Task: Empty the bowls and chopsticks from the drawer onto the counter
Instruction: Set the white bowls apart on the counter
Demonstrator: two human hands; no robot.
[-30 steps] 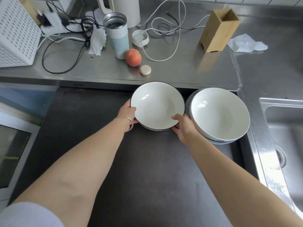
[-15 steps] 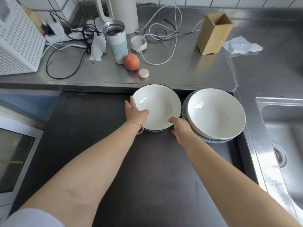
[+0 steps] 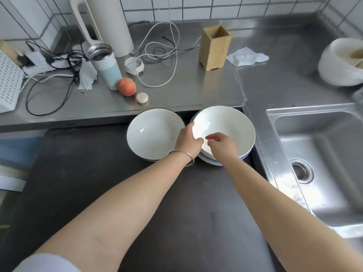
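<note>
**Stacked bowls at risk of slipping at the counter edge**

A dark surface [image 3: 121,185] is seen nearest the camera, with a steel counter [image 3: 176,95] beyond it and a sink [image 3: 318,154] to the right; white wall tiles close the scene at the back. Whether the dark surface belongs to the drawer cannot be told.

Both forearms are stretched across the dark surface. The left hand [image 3: 187,141], a bangle on its wrist, is curled against the near-left rim of the right bowl stack [image 3: 231,124]. The right hand [image 3: 221,145] is held over the near rim of the same stack, fingers bent loosely as if closing on the top bowl; a firm grip is not shown. Just beside it to the left, the left bowl stack [image 3: 153,134] is left untouched. No chopsticks can be made out.

The main risk is judged to be a slip: the bowls are smooth and nested, and if only the top rim is pinched, the lower bowls may be dragged, tilted or dropped. The two stacks stand almost touching, so a sideways lift may knock one against the other and chip a rim.

Farther back, landing room is narrowed by a peach [image 3: 127,86], a small round lid [image 3: 142,97], a tumbler [image 3: 105,67], loose white cable [image 3: 157,55] and a wooden holder [image 3: 215,48]. A bowl set down carelessly may catch the cable or send the peach rolling.
</note>
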